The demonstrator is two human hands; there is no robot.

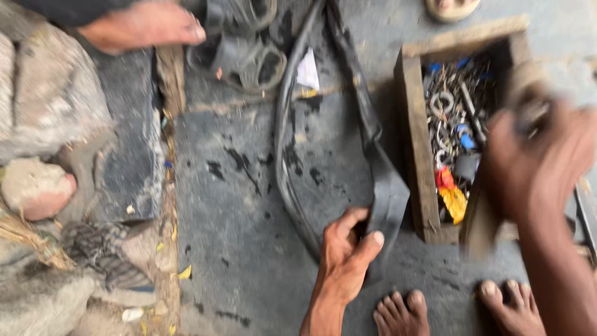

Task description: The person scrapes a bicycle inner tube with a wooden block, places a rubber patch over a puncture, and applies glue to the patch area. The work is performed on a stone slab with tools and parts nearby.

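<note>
Down on the floor [249,236], the left hand [348,252] pinches the near end of the black inner tube [373,137], which runs away far-left, while the blurred right hand [535,162] hangs over the wooden box [413,143], its grip impossible to tell.

On the grey floor [249,249], a pair of dark sandals [245,43] lies far and left of centre, rough stones [50,99] and a striped rag [102,249] sit along the left edge, a white paper scrap [308,70] lies far centre, and another person's hand [146,26] shows far left.
</note>
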